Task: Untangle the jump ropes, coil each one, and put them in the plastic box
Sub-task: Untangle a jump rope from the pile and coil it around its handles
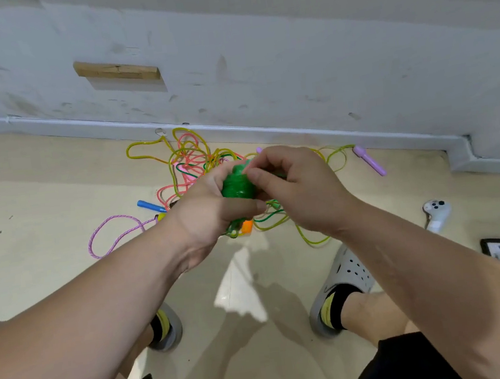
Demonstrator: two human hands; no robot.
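Presently, the left hand [204, 207] is clamped round a tight green coil [237, 187], fingers curled beneath and thumb across it, evidently to stop the turns springing loose. The right hand [298, 184] pinches the coil's upper edge between thumb and forefinger; its grip is closed on the rope, in my judgement to lay on or tuck in a last turn. The coil is held in the air above the tangle [189, 159] of yellow, pink and green ropes, which lies on the floor [41, 197] against the foot of the wall. A green strand hangs below the left hand toward an orange handle [246, 226] (whether it joins the coil cannot be told). A purple handle [370, 160] lies right of the heap, a blue handle [151, 206] and a pink braided rope [113, 233] left of it. The plastic box is not in view; most ropes are not yet sorted.
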